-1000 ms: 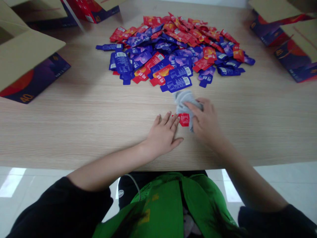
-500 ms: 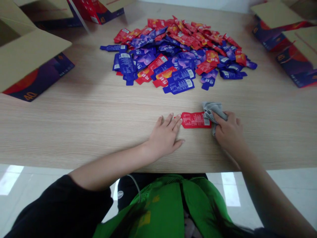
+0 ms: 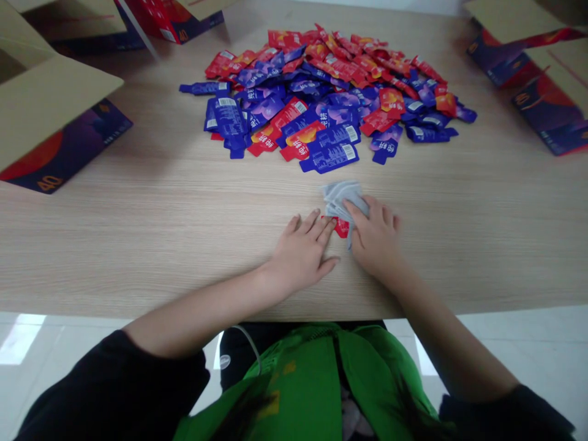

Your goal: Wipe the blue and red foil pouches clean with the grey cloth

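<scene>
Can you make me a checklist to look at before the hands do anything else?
1. Left hand steadying the red packet: ok, fingertips rest on its end.
2. Right hand gripping the grey cloth: ok.
3. Packet's whole top side showing: not ok, cloth and fingers hide part.
4. Packet clean all over: cannot tell, too much is covered.
5. Pile of packets apart from both hands: ok, it lies farther back on the table.

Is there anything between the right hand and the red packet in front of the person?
Yes: the grey cloth, gripped by the right hand, lies over part of the red packet. Nothing visible separates the left hand from the packet's left end, which it touches.
</scene>
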Action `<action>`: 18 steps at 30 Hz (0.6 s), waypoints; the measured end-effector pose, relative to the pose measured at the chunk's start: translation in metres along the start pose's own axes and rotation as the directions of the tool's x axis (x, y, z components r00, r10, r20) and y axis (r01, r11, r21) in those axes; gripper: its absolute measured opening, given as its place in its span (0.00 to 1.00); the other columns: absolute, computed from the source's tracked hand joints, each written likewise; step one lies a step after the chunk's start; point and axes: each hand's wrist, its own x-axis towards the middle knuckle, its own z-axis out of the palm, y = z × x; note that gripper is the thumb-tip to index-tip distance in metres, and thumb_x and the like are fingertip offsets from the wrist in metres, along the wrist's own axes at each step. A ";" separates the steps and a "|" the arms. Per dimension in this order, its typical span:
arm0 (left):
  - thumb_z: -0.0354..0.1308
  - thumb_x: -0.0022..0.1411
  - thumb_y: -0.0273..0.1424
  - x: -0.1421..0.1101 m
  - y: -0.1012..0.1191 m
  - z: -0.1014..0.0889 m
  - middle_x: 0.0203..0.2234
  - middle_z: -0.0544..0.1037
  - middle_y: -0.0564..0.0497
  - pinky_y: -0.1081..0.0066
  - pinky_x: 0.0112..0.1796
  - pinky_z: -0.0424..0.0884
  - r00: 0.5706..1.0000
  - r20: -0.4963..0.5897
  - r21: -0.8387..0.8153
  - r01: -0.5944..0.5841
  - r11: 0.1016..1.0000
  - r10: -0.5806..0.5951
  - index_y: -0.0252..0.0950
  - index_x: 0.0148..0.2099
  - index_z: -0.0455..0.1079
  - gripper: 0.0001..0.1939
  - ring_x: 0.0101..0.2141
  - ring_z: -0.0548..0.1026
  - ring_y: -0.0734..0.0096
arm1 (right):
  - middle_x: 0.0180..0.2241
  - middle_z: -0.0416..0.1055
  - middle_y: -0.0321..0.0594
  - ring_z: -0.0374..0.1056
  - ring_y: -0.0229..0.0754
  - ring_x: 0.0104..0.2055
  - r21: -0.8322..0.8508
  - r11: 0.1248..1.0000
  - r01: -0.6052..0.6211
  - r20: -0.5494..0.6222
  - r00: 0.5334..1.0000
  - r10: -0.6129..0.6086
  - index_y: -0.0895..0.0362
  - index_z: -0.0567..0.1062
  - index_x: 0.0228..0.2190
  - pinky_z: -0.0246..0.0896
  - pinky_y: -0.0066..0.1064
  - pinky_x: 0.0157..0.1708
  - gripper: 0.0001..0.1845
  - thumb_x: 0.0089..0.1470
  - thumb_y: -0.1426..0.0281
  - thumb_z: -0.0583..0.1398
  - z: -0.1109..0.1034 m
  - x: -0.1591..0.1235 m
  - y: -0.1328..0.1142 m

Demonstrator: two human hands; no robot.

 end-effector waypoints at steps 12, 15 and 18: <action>0.48 0.73 0.47 0.001 0.000 0.002 0.73 0.49 0.42 0.45 0.67 0.53 1.000 0.014 0.013 0.003 1.000 -0.003 0.29 0.76 0.48 0.39 0.72 0.49 0.49 | 0.57 0.63 0.58 0.61 0.62 0.59 0.099 0.983 -0.156 -0.024 0.987 0.159 0.58 0.73 0.59 0.61 0.56 0.54 0.29 0.58 0.72 0.51 -0.022 0.007 0.096; 0.48 0.73 0.47 0.001 0.000 0.001 0.74 0.49 0.42 0.44 0.67 0.53 1.000 0.008 0.014 0.006 1.000 -0.006 0.28 0.76 0.48 0.39 0.72 0.49 0.48 | 0.58 0.61 0.55 0.61 0.58 0.60 0.185 0.981 -0.051 -0.124 0.989 0.075 0.56 0.71 0.61 0.61 0.54 0.57 0.30 0.57 0.74 0.51 -0.029 0.013 0.063; 0.49 0.73 0.46 0.000 0.001 -0.001 0.72 0.55 0.40 0.43 0.67 0.53 1.000 0.005 0.006 0.009 1.000 -0.009 0.27 0.74 0.53 0.37 0.71 0.51 0.46 | 0.61 0.59 0.55 0.61 0.58 0.59 0.194 0.979 0.059 -0.102 0.994 -0.039 0.55 0.70 0.62 0.60 0.54 0.57 0.31 0.58 0.75 0.51 -0.023 0.008 0.014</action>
